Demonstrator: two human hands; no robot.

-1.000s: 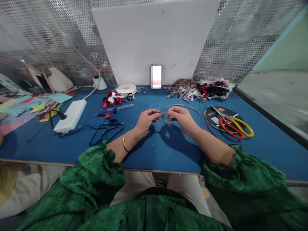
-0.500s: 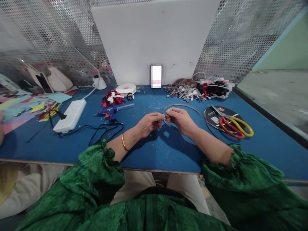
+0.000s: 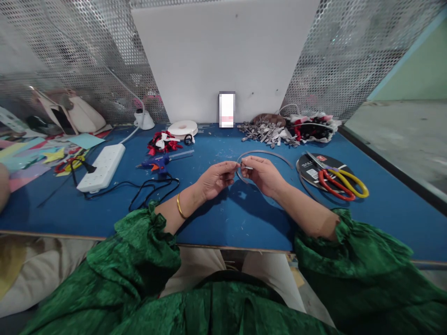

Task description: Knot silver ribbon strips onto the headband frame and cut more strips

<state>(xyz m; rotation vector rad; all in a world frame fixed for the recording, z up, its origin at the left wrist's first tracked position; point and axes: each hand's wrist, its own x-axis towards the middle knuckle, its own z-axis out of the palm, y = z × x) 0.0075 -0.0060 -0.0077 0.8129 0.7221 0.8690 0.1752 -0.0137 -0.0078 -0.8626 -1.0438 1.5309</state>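
From where I stand, a narrow, flat grey ribbon (image 3: 267, 152) lies low over the middle of the blue-topped counter (image 3: 240, 228), one part of it caught between the person's two hands. Its long axis is no straight line: from the fingers it bows away from the person, arcs over to the right, and its far end points right and slightly back toward the near edge. A shorter tail curls out below the fingertips, pointing nearer and rightward. The bare left hand (image 3: 217, 179), a gold bangle at its wrist, has thumb and forefinger pinched on the ribbon; the bare right hand (image 3: 262, 173) pinches it just beside them. The bit between the tips is too small to make out.

To the right, scissors with red and yellow handles (image 3: 344, 185) rest across a round black spool (image 3: 307, 173), blades aimed away and leftward. Beyond the hands sits a heap of grey ribbon pieces (image 3: 267, 132). To the left, a blue glue gun (image 3: 158, 163) points its nozzle left.
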